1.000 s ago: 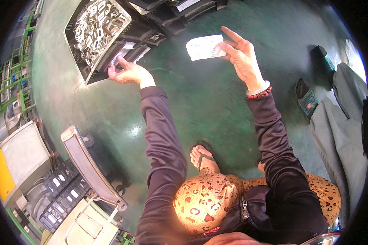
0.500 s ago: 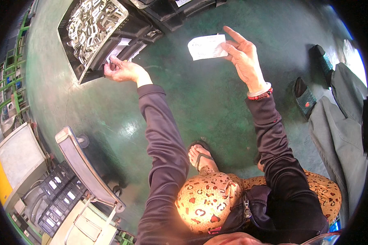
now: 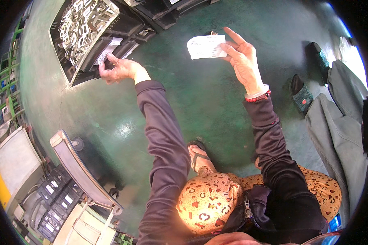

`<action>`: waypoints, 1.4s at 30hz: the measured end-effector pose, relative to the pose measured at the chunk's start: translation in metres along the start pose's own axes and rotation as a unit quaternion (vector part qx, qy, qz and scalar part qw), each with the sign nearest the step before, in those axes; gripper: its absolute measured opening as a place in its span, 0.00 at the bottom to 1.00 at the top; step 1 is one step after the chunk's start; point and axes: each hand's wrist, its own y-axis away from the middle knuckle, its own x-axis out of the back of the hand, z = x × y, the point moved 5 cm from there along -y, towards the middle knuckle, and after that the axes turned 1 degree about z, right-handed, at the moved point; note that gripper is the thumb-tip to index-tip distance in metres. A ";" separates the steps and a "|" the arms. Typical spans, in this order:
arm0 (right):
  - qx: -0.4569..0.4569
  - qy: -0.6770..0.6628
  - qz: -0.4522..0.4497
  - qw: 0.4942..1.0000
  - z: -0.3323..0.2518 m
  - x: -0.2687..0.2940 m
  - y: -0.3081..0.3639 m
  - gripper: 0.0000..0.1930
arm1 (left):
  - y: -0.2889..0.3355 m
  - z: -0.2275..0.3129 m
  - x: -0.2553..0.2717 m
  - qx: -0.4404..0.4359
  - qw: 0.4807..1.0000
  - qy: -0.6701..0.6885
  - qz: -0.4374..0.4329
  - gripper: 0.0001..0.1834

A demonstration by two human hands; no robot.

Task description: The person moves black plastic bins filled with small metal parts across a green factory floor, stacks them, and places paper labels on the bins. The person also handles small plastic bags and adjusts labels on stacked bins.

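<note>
My right hand is raised over the floor, pinching a white paper slip with handwriting on it between thumb and fingers; the index finger points up and away. A small brownish thing peeks out at the slip's top edge, too little of it showing to name. On the left, my left hand has its thumb and fingers closed at the lower edge of a white paper label on the side of a black plastic crate. The fingertips are partly hidden. Silvery metal buckle-like pieces fill the crate.
More black crates stand beyond. A person's grey trouser legs and dark slippers are at the right. A wheeled chair sits at lower left, near black bins. The floor is green.
My left hand has shifted slightly down and left, and more of the label shows above it. The right hand keeps the slip nearly in place; the brownish thing now shows behind it.
</note>
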 end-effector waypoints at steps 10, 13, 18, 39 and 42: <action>-0.006 -0.008 0.001 1.000 0.003 0.001 0.000 0.32 | -0.006 0.004 0.004 0.030 0.999 -0.022 0.014 0.19; -0.006 -0.003 -0.002 1.000 0.005 0.003 0.001 0.32 | -0.007 0.007 0.003 0.067 0.993 0.101 0.007 0.19; -0.005 -0.024 0.005 1.000 0.005 0.010 0.002 0.31 | -0.009 0.011 0.005 0.110 0.962 0.249 0.028 0.12; -0.013 -0.043 0.022 0.999 0.006 0.013 0.001 0.31 | -0.008 0.015 0.004 0.053 0.983 0.166 0.054 0.16; -0.008 -0.044 0.029 0.999 0.008 0.014 0.001 0.31 | -0.008 0.014 0.003 0.084 0.983 0.159 0.038 0.16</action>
